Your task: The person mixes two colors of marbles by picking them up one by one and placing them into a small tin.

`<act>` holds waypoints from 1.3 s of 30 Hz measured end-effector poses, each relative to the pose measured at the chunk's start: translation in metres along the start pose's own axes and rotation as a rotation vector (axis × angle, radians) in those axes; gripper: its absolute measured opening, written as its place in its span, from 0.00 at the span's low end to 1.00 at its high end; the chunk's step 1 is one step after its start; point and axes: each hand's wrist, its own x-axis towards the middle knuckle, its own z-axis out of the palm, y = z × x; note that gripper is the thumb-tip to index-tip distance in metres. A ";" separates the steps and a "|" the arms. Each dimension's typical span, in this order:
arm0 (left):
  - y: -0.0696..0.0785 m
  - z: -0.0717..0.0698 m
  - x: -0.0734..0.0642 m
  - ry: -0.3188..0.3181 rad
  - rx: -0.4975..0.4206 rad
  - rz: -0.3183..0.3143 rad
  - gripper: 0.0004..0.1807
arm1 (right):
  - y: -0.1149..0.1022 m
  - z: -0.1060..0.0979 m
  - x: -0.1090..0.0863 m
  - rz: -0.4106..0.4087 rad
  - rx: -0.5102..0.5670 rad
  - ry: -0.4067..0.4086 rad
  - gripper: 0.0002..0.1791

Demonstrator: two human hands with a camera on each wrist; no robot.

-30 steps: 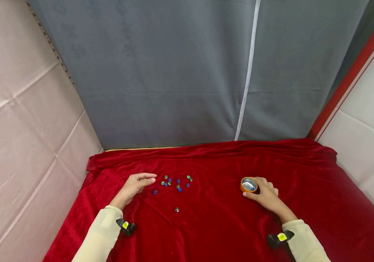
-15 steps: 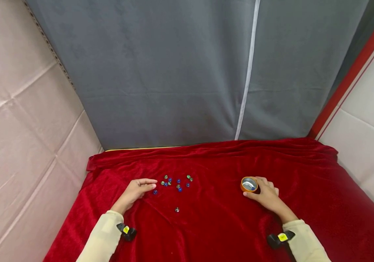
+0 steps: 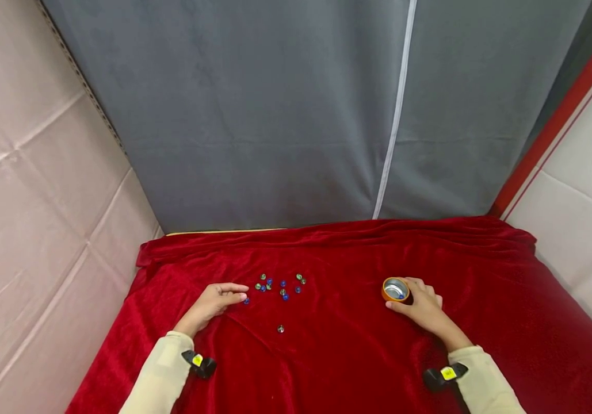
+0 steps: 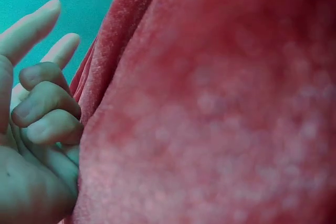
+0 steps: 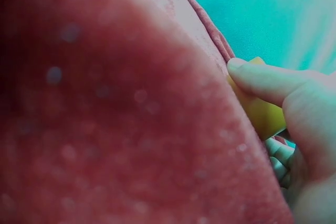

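Observation:
My left hand (image 3: 213, 302) is at the left of the red cloth, thumb tip beside a lone blue marble (image 3: 246, 301). In the left wrist view the thumb and index finger (image 4: 64, 48) are apart with nothing between them, while the other fingers curl toward the palm. Several blue and green glass marbles (image 3: 268, 282) lie scattered to the right of this hand. Over on the right, my right hand (image 3: 421, 305) grips a small orange tin (image 3: 385, 294) by its side, thumb in front. The tin's silvery inside faces up, with a blue marble (image 3: 401, 297) at the bottom.
Wrinkled red velvet cloth (image 3: 337, 356) covers the table. A clear, dark-centred marble (image 3: 281, 329) lies nearer the front. Behind the table hangs a grey curtain (image 3: 254, 115); pale panels (image 3: 31, 207) stand at both sides.
My left hand has come down slightly, closer to the lone blue marble. The right hand keeps its grip on the tin in nearly the same place.

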 end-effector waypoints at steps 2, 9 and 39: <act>0.001 0.001 0.000 -0.005 0.031 0.009 0.24 | 0.001 -0.001 0.000 -0.002 -0.001 0.002 0.39; 0.003 0.005 0.004 0.001 0.165 0.044 0.22 | 0.003 -0.004 -0.001 0.004 -0.003 0.005 0.39; 0.002 0.013 0.003 0.047 0.259 0.033 0.16 | 0.003 -0.002 -0.006 0.002 -0.014 0.014 0.39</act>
